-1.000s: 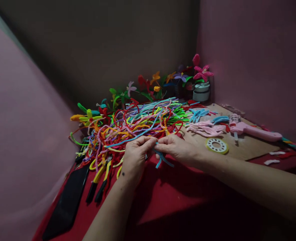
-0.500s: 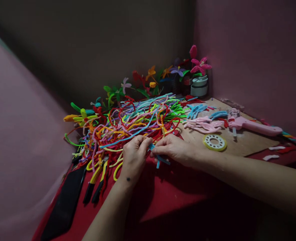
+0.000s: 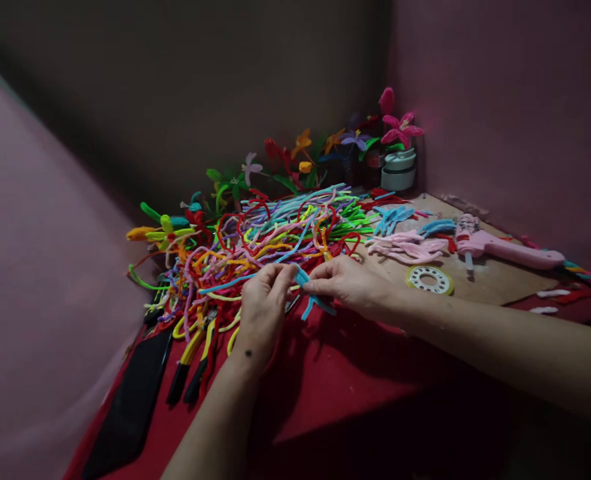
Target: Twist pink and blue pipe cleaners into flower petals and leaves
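Note:
Between my two hands is a blue pipe cleaner piece (image 3: 303, 277), bent or folded, with two loose ends spreading below the fingers. The fingertips of my left hand (image 3: 264, 303) pinch its upper end. My right hand (image 3: 348, 285) pinches it lower down, thumb and forefinger pressed together. Just behind both hands lies a tangled heap of pipe cleaners (image 3: 270, 243) in many colours. Yellow-and-black pliers (image 3: 194, 357) rest on the red cloth (image 3: 335, 400) to the left of my left wrist.
At right, a board (image 3: 490, 287) bears blue loops (image 3: 393, 219), pink loops (image 3: 408, 247), a yellow-rimmed tape spool (image 3: 429, 280) and a pink glue gun (image 3: 510, 250). Pipe-cleaner flowers (image 3: 400, 130) stand along the back, near a pale lidded jar (image 3: 398, 170). A black flat object (image 3: 130, 400) lies front left.
Both hands have risen slightly, the left also shifting a little left. More of the blue piece shows between the fingertips, and its loose ends have moved up and left.

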`<action>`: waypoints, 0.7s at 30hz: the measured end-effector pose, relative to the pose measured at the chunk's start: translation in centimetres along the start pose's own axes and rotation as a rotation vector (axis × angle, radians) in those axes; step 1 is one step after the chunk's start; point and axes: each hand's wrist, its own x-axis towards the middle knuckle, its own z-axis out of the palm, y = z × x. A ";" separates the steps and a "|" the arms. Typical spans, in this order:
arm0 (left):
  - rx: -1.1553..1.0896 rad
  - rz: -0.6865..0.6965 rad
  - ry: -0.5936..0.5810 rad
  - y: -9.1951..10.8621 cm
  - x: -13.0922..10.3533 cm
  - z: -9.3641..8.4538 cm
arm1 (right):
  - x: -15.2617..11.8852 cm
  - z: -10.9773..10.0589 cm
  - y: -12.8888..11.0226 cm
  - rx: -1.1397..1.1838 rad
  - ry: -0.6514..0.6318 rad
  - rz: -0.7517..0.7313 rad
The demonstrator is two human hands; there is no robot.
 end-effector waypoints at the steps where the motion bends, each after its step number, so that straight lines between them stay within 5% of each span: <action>1: -0.092 -0.077 -0.077 0.1 0.0 -0.1 | 0.0 -0.2 -0.2 0.013 0.020 -0.019; 4: -0.161 -0.234 -0.282 0.2 -0.1 -0.3 | 0.3 -0.7 -0.3 0.048 0.072 -0.067; 6: -0.094 -0.224 -0.318 0.2 -0.2 -0.2 | 0.4 -0.8 0.0 0.042 0.099 -0.058; 15: 0.629 0.392 0.121 -1.0 -1.2 1.0 | 0.3 -0.9 -0.3 -0.215 0.193 -0.017; 18: 0.554 0.349 0.067 -1.0 -1.1 0.9 | 0.0 -0.9 -0.7 -0.264 0.221 0.005; 21: 0.238 0.132 -0.042 -0.6 -0.6 0.5 | 0.0 -0.9 -0.7 -0.227 0.198 0.014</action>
